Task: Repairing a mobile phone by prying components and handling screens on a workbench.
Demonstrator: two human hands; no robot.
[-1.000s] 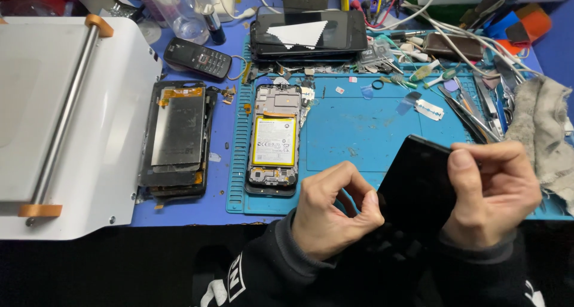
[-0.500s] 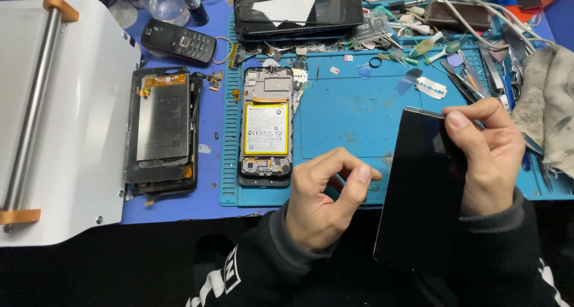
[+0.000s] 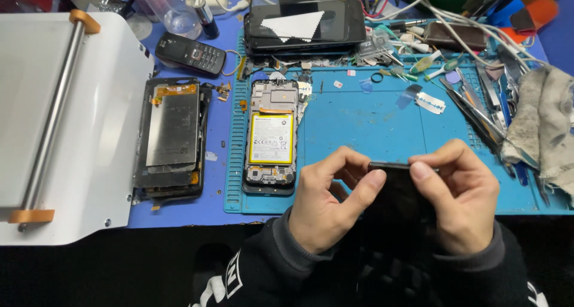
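The desk (image 3: 179, 214) is covered with a blue sheet, and its near edge drops into dark shadow. On the left side lies a big white machine (image 3: 66, 133) with a smooth flat plate and a long metal roller bar held by orange ends. In the middle is a blue work mat (image 3: 371, 121) of rubber with small ribs along its border.

Both hands are low over the front edge of this mat. The left hand (image 3: 326, 208) and the right hand (image 3: 457, 202) hold between them a thin black glossy screen panel (image 3: 397, 193), tilted so that its top edge points at the camera. The fingers (image 3: 368, 184) of each hand are closed narrow, pinching this top edge, thumbs close together.

On the mat, left of the hands, rests an opened phone (image 3: 272, 139) showing its yellow-edged battery. Beside the mat lies another phone frame (image 3: 173, 136) with a grey metal plate. A razor blade (image 3: 430, 104) lies further back.
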